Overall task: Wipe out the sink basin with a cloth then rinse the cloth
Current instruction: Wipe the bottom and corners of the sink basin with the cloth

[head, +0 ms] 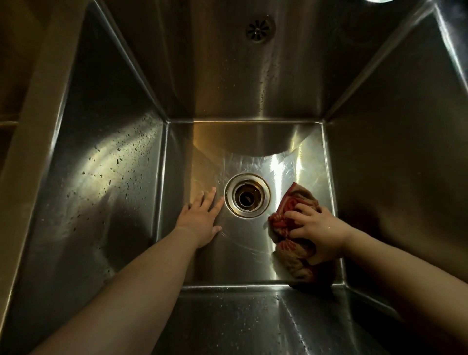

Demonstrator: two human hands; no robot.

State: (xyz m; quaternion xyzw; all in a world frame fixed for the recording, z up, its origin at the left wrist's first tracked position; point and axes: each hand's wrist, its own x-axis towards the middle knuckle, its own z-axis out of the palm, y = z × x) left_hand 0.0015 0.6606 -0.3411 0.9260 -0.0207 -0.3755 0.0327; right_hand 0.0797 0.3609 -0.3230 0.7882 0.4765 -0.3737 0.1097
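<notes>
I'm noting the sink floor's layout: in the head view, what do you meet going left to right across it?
First the left hand, pressed flat → drain → cloth, gripped by the right hand.

A tan ledge (40, 106) runs diagonally down the left side of the frame, with a darker brown surface (15, 50) beyond it at upper left. A white glare (378, 1) sits at the top edge, right of centre. The light is dim and warm.

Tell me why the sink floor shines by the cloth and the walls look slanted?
Head view: light glares off the wet sink floor beyond the cloth; the wide-angle lens splays the walls, and a curved shadow lies behind the drain.
</notes>
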